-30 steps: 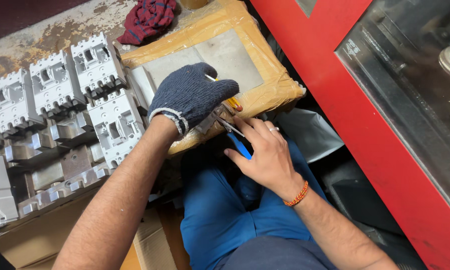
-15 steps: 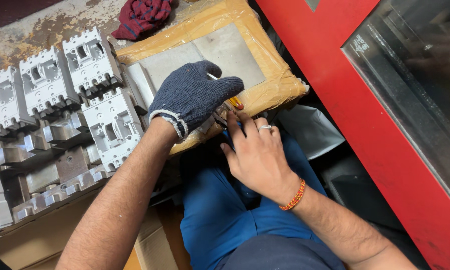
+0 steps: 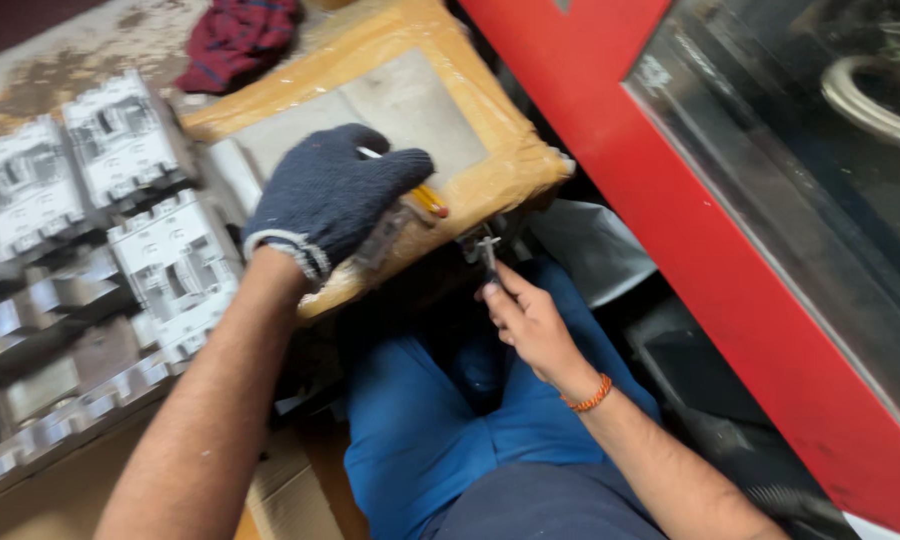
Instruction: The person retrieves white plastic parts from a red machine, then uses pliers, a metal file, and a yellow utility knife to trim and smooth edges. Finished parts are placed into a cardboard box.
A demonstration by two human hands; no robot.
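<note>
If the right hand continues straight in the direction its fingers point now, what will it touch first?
The bare right hand points up toward the flat package wrapped in brown tape. Its fingers already pinch a small metal tool, so this tool would probably meet the package's lower edge first, though depth is unclear.

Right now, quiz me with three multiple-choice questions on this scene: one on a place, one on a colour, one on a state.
1. Where does the left hand rest?
A. on the parcel
B. on the red cloth
C. on the breakers

2. What colour is the glove?
A. white
B. dark blue
C. orange

3. What is the right hand doing?
A. lying flat and empty
B. holding a small tool
C. wearing a glove

Answers: 1 A, the glove lies on the taped parcel; 2 B, dark blue knit; 3 B, its fingers pinch the tool.
</note>
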